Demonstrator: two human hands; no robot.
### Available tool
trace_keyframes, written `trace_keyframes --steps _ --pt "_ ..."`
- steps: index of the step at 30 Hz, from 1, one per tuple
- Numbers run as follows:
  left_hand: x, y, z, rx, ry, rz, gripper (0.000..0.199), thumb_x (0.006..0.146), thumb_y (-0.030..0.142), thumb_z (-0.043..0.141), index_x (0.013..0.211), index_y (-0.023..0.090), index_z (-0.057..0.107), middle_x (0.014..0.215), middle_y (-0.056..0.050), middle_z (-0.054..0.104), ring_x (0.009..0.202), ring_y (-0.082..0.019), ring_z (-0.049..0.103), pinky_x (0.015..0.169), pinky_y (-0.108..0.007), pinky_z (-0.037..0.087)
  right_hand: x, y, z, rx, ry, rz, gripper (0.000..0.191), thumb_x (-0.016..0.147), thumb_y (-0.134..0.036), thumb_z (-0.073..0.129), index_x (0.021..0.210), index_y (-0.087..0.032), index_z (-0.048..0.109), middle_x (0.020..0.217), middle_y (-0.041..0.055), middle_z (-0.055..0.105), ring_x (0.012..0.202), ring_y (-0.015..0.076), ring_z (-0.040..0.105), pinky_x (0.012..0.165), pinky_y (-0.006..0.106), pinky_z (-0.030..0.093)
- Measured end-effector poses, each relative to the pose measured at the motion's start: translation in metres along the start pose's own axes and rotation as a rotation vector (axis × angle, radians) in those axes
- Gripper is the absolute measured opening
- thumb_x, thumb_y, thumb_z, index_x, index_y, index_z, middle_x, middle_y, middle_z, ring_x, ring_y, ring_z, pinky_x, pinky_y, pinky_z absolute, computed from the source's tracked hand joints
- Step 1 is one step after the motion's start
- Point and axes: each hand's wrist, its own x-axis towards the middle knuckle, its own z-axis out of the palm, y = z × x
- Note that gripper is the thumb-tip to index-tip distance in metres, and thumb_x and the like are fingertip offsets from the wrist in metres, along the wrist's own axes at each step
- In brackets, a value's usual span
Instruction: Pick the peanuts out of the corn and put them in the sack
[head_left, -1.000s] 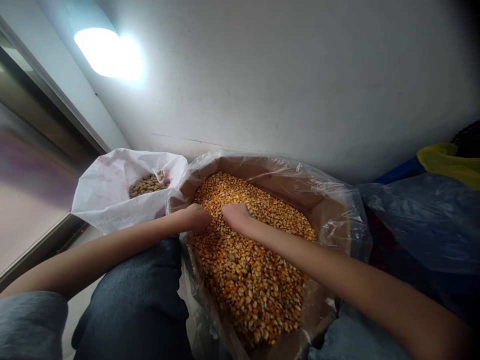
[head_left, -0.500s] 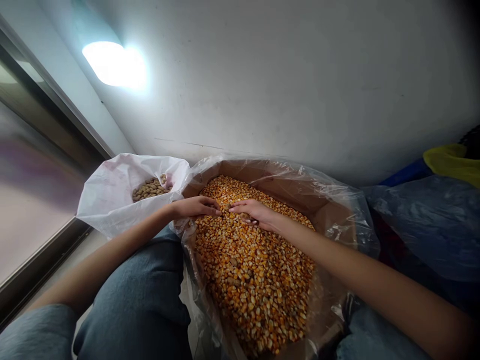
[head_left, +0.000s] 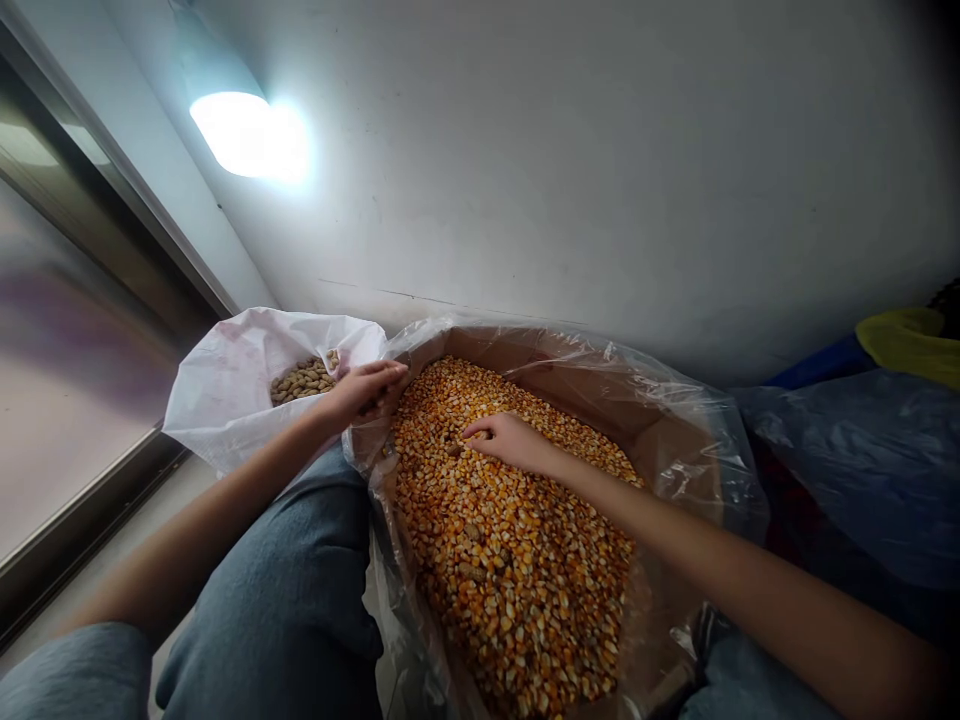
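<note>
Closest in view are the person's denim-covered knees [head_left: 277,590], with both bare forearms reaching out over them. At 12 o'clock from the knees, a cardboard box [head_left: 574,375] lined with clear plastic sheeting [head_left: 679,470] is heaped with dried yellow-orange corn kernels [head_left: 510,570]. The right hand [head_left: 510,442] lies on the kernels with its fingers extended and close together, not spread wide. The left hand [head_left: 364,392] is raised at the box's near-left rim, its fingers curled; whether they pinch anything cannot be told. Just beside the box at 10 o'clock, a white sack [head_left: 221,390] holds in-shell peanuts [head_left: 304,382], near the left hand but not touching it. A blue plastic bag [head_left: 855,480] lies at 3 o'clock, a yellow cloth [head_left: 911,340] beyond it. A white wall [head_left: 600,180] rises behind, with a glowing lamp [head_left: 247,135] at 11 o'clock.
</note>
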Motion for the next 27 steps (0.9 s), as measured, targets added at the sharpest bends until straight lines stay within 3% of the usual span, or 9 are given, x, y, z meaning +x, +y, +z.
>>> trace_keyframes --steps 3,5,7,10,13,16,18,21,27 --pt "0.002 0.012 -0.043 0.403 0.209 0.078 0.035 0.068 0.048 0.048 0.083 0.016 0.054 0.063 0.000 0.052 0.047 -0.006 0.042 0.041 -0.016 0.031 0.000 -0.009 0.009 -0.414 0.011 -0.135 0.030 0.073 -0.032 0.047 0.099 -0.024 0.059 0.095 0.0043 0.061 0.085 0.0195 0.055 0.069 0.027 0.039" --pt "0.003 0.015 -0.080 0.763 0.303 0.083 0.033 0.068 0.046 0.048 0.081 0.017 0.057 0.076 -0.003 0.058 0.063 -0.012 0.050 0.053 -0.020 0.037 0.003 -0.015 0.016 -0.575 -0.016 -0.158 0.029 0.074 -0.031 0.045 0.100 -0.024 0.058 0.095 0.0055 0.061 0.085 0.0210 0.055 0.068 0.028 0.040" --pt "0.002 0.011 -0.110 1.096 0.353 -0.025 0.034 0.069 0.045 0.045 0.085 0.017 0.058 0.084 -0.007 0.058 0.073 -0.019 0.052 0.062 -0.026 0.039 0.006 -0.019 0.022 -0.646 -0.032 -0.161 0.026 0.075 -0.029 0.044 0.095 -0.022 0.059 0.091 0.0067 0.062 0.082 0.0211 0.056 0.065 0.028 0.040" --pt "-0.007 0.001 -0.122 1.437 0.429 -0.095 0.043 0.071 0.042 0.043 0.103 0.014 0.051 0.103 -0.015 0.050 0.083 -0.027 0.051 0.064 -0.035 0.040 0.008 -0.019 0.023 -0.585 -0.031 -0.105 0.020 0.073 -0.030 0.047 0.085 -0.020 0.060 0.085 0.0064 0.063 0.077 0.0193 0.057 0.060 0.025 0.039" --pt "-0.014 -0.005 -0.083 1.429 0.299 0.190 0.039 0.076 0.038 0.039 0.108 0.017 0.048 0.111 -0.011 0.046 0.084 -0.020 0.051 0.067 -0.031 0.041 0.006 -0.011 0.013 -0.314 -0.007 -0.031 0.024 0.072 -0.038 0.048 0.081 -0.021 0.061 0.080 0.0036 0.063 0.068 0.0153 0.056 0.055 0.022 0.036" --pt "-0.013 -0.009 -0.018 1.358 -0.122 0.422 0.024 0.077 0.033 0.041 0.088 0.021 0.059 0.090 -0.003 0.055 0.080 -0.014 0.050 0.069 -0.024 0.039 0.003 0.000 0.001 -0.064 0.008 -0.017 0.033 0.070 -0.046 0.047 0.084 -0.019 0.061 0.078 0.0030 0.062 0.062 0.0135 0.054 0.054 0.023 0.035" --pt "-0.009 -0.013 0.018 1.431 -0.318 0.430 0.018 0.074 0.026 0.045 0.078 0.021 0.062 0.082 -0.002 0.057 0.077 -0.014 0.050 0.066 -0.024 0.039 0.001 0.005 -0.004 0.036 0.026 -0.024 0.036 0.069 -0.047 0.048 0.083 -0.017 0.061 0.077 0.0032 0.061 0.065 0.0141 0.053 0.056 0.023 0.035" --pt "-0.004 -0.019 0.049 1.647 -0.344 0.331 0.017 0.071 0.020 0.048 0.075 0.013 0.063 0.082 -0.008 0.058 0.079 -0.020 0.049 0.062 -0.029 0.038 -0.002 0.008 -0.008 0.116 0.063 -0.031 0.036 0.067 -0.047 0.050 0.081 -0.016 0.062 0.075 0.0033 0.061 0.069 0.0151 0.052 0.060 0.024 0.035" --pt "-0.009 -0.021 0.065 1.869 -0.345 0.166 0.018 0.070 0.016 0.049 0.079 0.009 0.063 0.088 -0.016 0.058 0.088 -0.027 0.045 0.068 -0.040 0.034 -0.006 0.005 -0.009 0.178 0.050 -0.040 0.034 0.065 -0.045 0.053 0.079 -0.015 0.062 0.076 0.0033 0.060 0.068 0.0142 0.052 0.061 0.023 0.035"
